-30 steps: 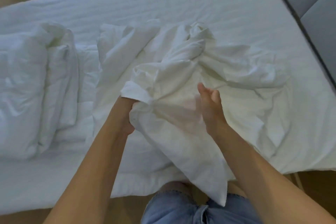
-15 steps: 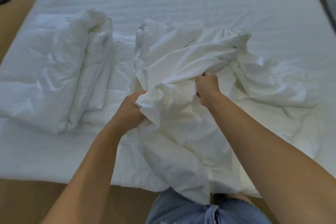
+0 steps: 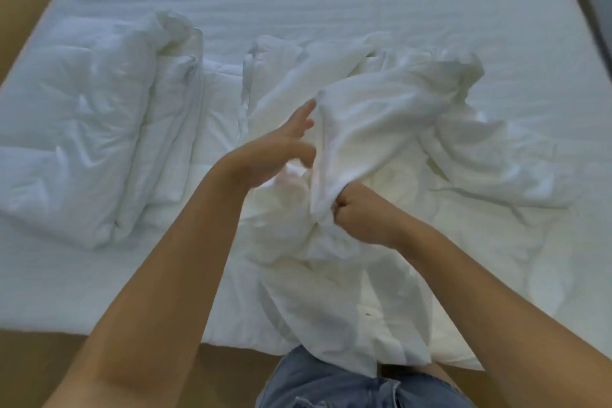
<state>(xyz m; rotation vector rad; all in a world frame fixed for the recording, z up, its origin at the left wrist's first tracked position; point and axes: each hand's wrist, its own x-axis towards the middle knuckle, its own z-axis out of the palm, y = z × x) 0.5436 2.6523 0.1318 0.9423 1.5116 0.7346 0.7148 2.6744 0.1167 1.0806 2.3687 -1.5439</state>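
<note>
Gripping a bunched fold of the white duvet cover [image 3: 381, 116], the right hand [image 3: 361, 212] clenches tight; the left hand [image 3: 275, 152] reaches in beside it, fingers spread wide, holding nothing.

Bare left hand [image 3: 276, 151] and right hand [image 3: 359, 214], forearms unsleeved; faded light-blue denim garment [image 3: 347, 387] with a frayed edge.

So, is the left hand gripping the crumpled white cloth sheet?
No, the left hand is open, fingers straight; only the right hand grips the sheet.
</note>
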